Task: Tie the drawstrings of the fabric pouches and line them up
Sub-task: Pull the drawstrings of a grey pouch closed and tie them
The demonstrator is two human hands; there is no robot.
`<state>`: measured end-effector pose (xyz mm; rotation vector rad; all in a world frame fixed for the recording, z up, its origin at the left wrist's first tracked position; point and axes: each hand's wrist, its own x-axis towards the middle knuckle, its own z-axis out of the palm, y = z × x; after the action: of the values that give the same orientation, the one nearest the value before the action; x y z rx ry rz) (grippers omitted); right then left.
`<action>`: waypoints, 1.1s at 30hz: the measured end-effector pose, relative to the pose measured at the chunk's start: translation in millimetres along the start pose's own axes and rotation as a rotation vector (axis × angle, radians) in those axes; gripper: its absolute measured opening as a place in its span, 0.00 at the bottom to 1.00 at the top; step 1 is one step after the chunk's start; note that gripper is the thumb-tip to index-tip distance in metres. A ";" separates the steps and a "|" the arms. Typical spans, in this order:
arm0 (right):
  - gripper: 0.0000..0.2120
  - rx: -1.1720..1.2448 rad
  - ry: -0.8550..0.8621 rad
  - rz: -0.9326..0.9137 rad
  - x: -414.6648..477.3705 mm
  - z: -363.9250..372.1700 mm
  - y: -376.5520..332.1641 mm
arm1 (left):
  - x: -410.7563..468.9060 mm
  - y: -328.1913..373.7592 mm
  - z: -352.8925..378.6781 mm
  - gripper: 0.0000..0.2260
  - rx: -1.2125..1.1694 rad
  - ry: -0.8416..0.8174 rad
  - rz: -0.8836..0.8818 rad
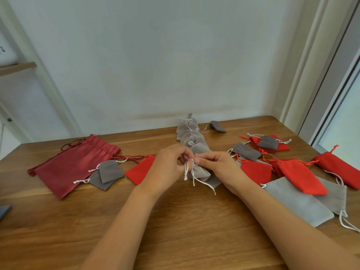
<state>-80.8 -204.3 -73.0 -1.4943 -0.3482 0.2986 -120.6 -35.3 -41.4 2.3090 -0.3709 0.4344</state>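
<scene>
A small grey pouch (202,173) hangs above the middle of the wooden table (175,221). My left hand (169,164) and my right hand (216,164) pinch its white drawstrings (191,173) at the gathered neck, fingertips almost touching. The loose cord ends dangle toward me. Behind my hands, a row of several tied grey pouches (190,134) runs back to the wall, each with a white bow.
Left of my hands lie a large dark red pouch (72,164), two grey pouches (108,174) and a red pouch (140,169). To the right are several red pouches (303,175) and grey pouches (298,203), some overlapping. One grey pouch (218,126) lies near the wall.
</scene>
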 end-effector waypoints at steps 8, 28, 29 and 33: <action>0.04 0.068 -0.003 -0.011 -4.3 -0.9 -7.1 | -0.3 -2.3 -5.1 0.05 -0.050 0.056 0.068; 0.17 0.247 -0.083 0.022 -2.5 -4.2 -6.2 | -2.0 3.9 -3.1 0.03 -0.347 0.050 -0.152; 0.21 0.259 -0.089 0.027 -1.8 -4.4 -5.4 | -2.1 3.8 -3.4 0.03 -0.357 0.048 -0.158; 0.13 0.240 -0.084 0.036 -1.9 -1.4 -5.4 | -2.1 1.2 -3.3 0.03 -0.335 0.052 -0.159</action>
<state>-82.0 -206.7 -67.8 -1.2557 -0.3399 0.4186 -123.6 -33.5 -39.4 1.9797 -0.2135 0.3245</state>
